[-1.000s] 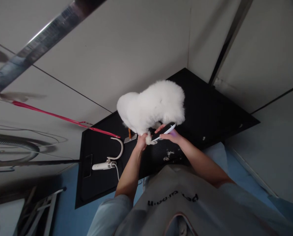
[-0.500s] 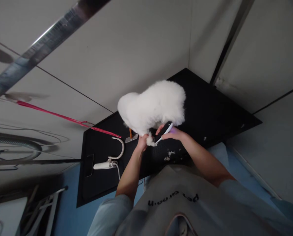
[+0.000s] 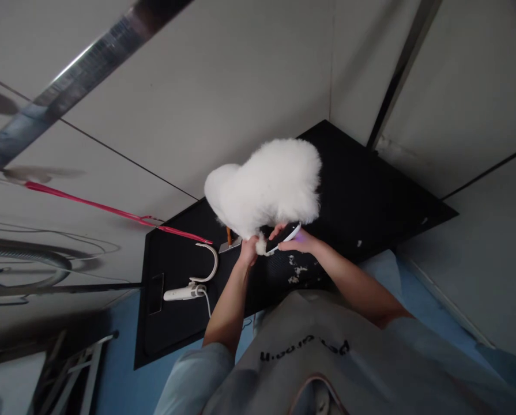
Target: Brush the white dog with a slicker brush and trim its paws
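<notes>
A small fluffy white dog (image 3: 268, 187) stands on a black table (image 3: 370, 196). My left hand (image 3: 249, 252) is closed round one of the dog's paws (image 3: 261, 246), lifted off the table. My right hand (image 3: 296, 240) grips a dark and white clipper (image 3: 283, 237), its tip against the held paw just under the dog's body. Bits of cut white fur (image 3: 298, 271) lie on the table below my right wrist.
A white corded tool (image 3: 183, 292) with a curved hook lies on the table's left part. A red leash (image 3: 110, 208) runs from the left toward the dog. Pale walls stand behind the table. My grey apron (image 3: 309, 357) fills the bottom.
The clipper has moved a little left and lower along the paw. The dog has shifted slightly left and up. My left hand keeps its hold on the paw.
</notes>
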`<action>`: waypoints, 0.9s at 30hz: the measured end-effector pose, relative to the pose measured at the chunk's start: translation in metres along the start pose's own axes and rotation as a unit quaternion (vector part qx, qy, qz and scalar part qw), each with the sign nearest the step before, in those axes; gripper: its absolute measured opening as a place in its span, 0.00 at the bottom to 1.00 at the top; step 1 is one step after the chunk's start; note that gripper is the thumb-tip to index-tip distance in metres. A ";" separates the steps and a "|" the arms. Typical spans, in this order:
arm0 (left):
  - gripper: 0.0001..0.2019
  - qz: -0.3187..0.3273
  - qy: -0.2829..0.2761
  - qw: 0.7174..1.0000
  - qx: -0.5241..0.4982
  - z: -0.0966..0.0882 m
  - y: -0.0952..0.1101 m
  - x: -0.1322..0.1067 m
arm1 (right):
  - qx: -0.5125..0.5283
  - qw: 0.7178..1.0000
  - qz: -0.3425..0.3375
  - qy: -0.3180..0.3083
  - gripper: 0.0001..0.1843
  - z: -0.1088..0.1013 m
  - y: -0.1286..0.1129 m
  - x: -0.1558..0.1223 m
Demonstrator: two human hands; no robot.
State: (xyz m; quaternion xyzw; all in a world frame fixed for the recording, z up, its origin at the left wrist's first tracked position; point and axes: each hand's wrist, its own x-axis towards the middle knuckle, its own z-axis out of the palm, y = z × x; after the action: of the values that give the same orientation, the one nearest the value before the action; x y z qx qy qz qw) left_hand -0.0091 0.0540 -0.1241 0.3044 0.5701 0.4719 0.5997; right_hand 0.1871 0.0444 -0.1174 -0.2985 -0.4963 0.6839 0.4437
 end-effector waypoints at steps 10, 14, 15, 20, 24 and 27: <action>0.07 0.015 -0.014 1.000 0.010 -0.002 0.001 0.004 | 0.025 0.999 0.026 -0.020 0.18 -0.005 0.005 0.007; 0.08 0.019 -0.027 0.999 -0.014 -0.003 0.002 0.003 | 0.085 0.989 -0.011 0.122 0.17 -0.005 0.018 0.006; 0.08 0.015 -0.030 0.999 -0.013 -0.003 0.003 0.003 | 0.119 0.982 -0.028 0.144 0.17 -0.004 0.022 0.005; 0.06 -0.013 -0.050 0.999 0.009 -0.002 0.007 -0.001 | 0.227 0.968 -0.037 0.096 0.23 0.004 0.037 0.001; 0.06 -0.021 -0.075 0.997 0.003 0.000 0.009 -0.002 | 0.270 0.959 -0.030 0.085 0.22 0.000 0.031 0.001; 0.07 -0.030 -0.072 0.997 0.001 -0.001 0.009 0.001 | 0.245 0.968 -0.014 0.049 0.22 -0.008 0.025 0.002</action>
State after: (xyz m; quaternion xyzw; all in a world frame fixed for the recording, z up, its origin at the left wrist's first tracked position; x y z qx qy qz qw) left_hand -0.0124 0.0580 -0.1162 0.3213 0.5351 0.4300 0.6524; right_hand 0.1852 0.0464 -0.1435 -0.2069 -0.2954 0.7631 0.5362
